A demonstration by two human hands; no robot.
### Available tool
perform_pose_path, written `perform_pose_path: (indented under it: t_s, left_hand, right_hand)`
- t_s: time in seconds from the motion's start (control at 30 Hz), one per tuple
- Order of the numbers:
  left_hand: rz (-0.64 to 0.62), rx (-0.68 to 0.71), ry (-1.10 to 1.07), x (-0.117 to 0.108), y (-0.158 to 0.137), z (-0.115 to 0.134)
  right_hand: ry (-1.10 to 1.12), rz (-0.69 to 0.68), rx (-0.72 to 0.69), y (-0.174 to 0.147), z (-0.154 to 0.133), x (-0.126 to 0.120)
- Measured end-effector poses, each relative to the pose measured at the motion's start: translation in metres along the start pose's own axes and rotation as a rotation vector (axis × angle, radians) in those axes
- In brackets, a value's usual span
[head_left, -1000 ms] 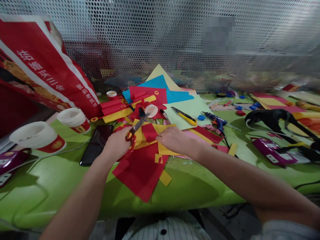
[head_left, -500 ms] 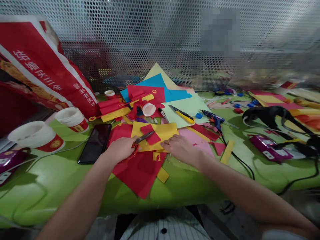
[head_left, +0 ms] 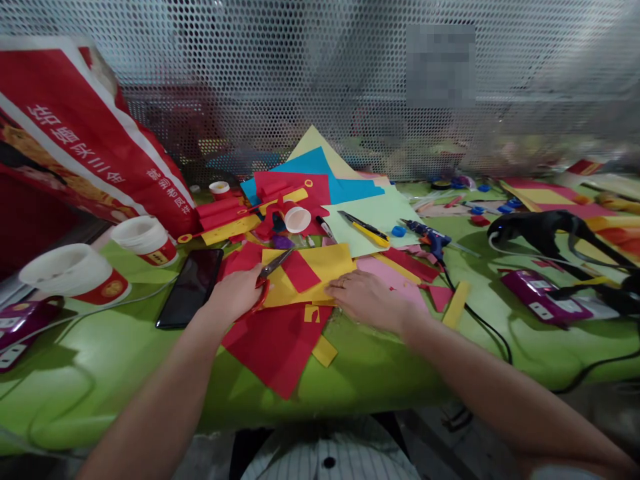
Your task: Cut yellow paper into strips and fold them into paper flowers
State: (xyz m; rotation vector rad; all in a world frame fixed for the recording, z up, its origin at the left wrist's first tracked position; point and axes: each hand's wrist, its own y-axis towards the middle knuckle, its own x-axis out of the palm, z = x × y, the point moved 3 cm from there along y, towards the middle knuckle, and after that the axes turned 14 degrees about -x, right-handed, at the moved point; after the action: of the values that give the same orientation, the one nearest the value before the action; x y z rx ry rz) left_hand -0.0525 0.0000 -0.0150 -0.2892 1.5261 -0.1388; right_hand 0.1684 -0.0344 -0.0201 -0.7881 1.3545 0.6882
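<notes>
a silvery, perforated metal screen [head_left: 300,73] spans the top of the frame, blurred shapes [head_left: 215,145] showing through its holes. below it stretches a glossy, lime-green table [head_left: 380,380]; the dim, grey floor [head_left: 595,410] shows at lower right.

Single cam worn on person's head, facing fwd & down over green table [head_left: 380,383]. L hand [head_left: 239,292] & R hand [head_left: 365,298] approx. mid-view, fairly near; forearms [head_left: 167,373] slant up from btm corners. Striped shirt [head_left: 330,448] at btm edge. Perforated screen [head_left: 300,73] across top bkgd, farther off. Wide angle, I'd say: table runs past both sides.
</notes>
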Motion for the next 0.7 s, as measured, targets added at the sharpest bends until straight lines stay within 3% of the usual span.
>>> perform_pose_path:
  t_s: [0.2, 0.37, 0.7]
  left_hand:
    - [0.013, 0.013, -0.028, 0.001, 0.003, 0.001]
    - [0.031, -0.007, -0.012, 0.004, 0.004, 0.002]
    - [0.066, -0.012, -0.008, 0.010, 0.006, 0.004]
  right_hand:
    - [0.193, 0.036, 0.018, 0.020, 0.010, -0.009]
    - [0.061, -0.017, 0.072, 0.049, 0.017, -0.005]
    - [-0.124, -0.024, -0.086, 0.058, 0.018, 0.014]
